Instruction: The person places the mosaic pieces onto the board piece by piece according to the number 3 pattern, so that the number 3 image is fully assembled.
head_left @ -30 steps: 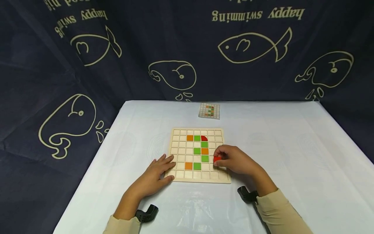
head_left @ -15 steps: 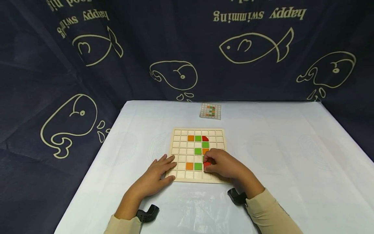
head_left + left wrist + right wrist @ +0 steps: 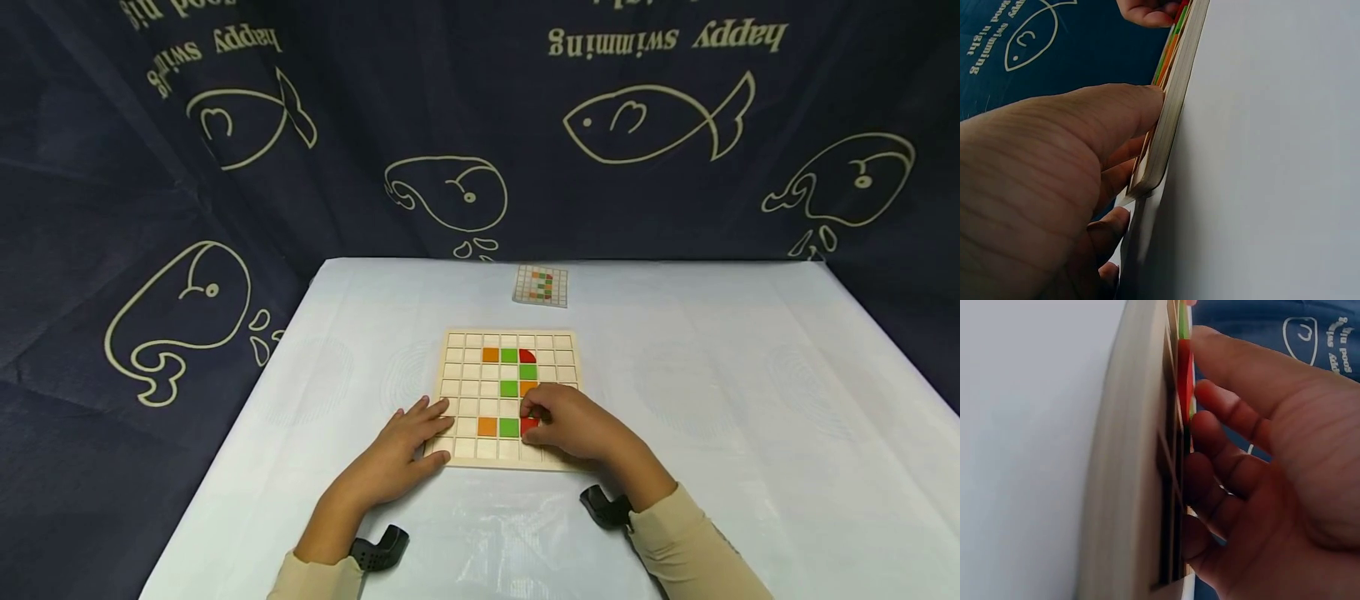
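A square wooden grid board [image 3: 468,372] lies on the table with orange, green and red tiles in its cells. My right hand [image 3: 573,422] holds a red tile [image 3: 529,425] between thumb and fingers, at the cell right of a green tile [image 3: 508,427] in the lower row. In the right wrist view that red tile [image 3: 1185,381] sits by the thumb tip, at the board's surface. My left hand [image 3: 405,442] rests with spread fingers on the board's left edge; in the left wrist view its thumb [image 3: 1141,106] touches the rim. My right hand covers part of the column above the tile.
A small card [image 3: 540,286] with a printed grid pattern lies behind the board on the white table [image 3: 712,358]. A red tile with a rounded corner [image 3: 527,356] sits in an upper row. Dark fabric [image 3: 337,83] hangs around the table's back and left.
My right hand has moved left with the red tile, from the board's right part to the cell beside the lower green tile. In the last half second it barely moves. The left hand stays put.
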Available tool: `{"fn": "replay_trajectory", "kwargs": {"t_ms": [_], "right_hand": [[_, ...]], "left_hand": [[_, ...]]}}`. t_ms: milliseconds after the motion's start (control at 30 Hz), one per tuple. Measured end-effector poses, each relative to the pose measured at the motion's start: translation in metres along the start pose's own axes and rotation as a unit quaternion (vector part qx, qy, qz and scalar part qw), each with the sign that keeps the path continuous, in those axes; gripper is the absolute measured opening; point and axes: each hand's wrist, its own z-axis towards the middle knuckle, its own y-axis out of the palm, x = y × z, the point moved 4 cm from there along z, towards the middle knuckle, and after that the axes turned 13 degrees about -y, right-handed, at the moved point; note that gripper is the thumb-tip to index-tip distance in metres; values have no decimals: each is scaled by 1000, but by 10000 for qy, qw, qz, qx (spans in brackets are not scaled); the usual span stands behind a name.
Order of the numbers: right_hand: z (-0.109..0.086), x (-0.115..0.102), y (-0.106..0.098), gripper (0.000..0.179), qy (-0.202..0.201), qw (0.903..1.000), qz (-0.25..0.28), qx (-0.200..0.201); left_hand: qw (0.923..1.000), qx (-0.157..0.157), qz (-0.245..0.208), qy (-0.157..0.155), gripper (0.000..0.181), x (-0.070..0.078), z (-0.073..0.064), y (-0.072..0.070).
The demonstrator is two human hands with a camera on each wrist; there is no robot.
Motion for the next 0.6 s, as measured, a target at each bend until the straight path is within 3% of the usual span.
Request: {"fn": "replay_trajectory", "kwargs": {"t_ms": [200, 400, 600], "right_hand": [[0, -1, 0, 15, -196, 9998, 11, -96], [-4, -2, -1, 16, -110, 9999, -11, -128], [-14, 4, -22, 13, 27, 9998, 157, 96]], "left_hand": [[10000, -16, -34, -39, 50, 0, -1, 0], [10000, -16, -73, 17, 50, 1, -2, 1], [9998, 34, -197, -10, 49, 1, 0, -2]]}}
